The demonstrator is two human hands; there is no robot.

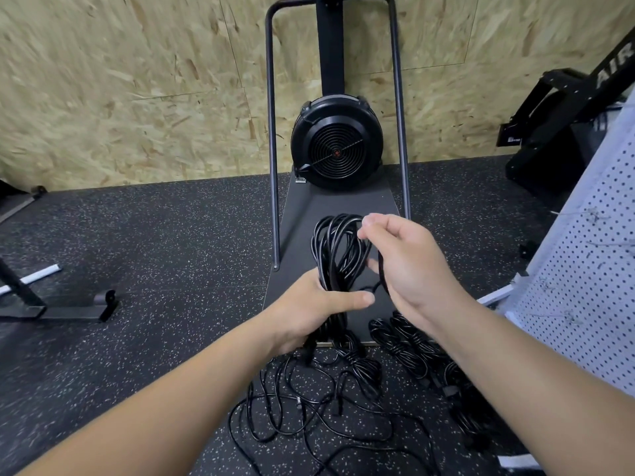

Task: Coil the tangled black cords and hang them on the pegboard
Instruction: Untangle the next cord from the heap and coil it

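My left hand (311,309) grips the coiled cord (338,249) upright over the machine platform (343,201); my right hand (405,259) pinches its top loop. Tangled cords (309,403) sprawl on the floor (154,235) below, pegboard (591,269) beside.

Left arm: I see my bare forearm reaching in from the near left toward centre.
Left hand (309,309): fingers curled round the coiled cord bundle (335,249), thumb laid across its front.
Right arm: bare forearm entering from the near right.
Right hand (409,261): raised just right of the bundle, fingertips pinching a strand at its top.
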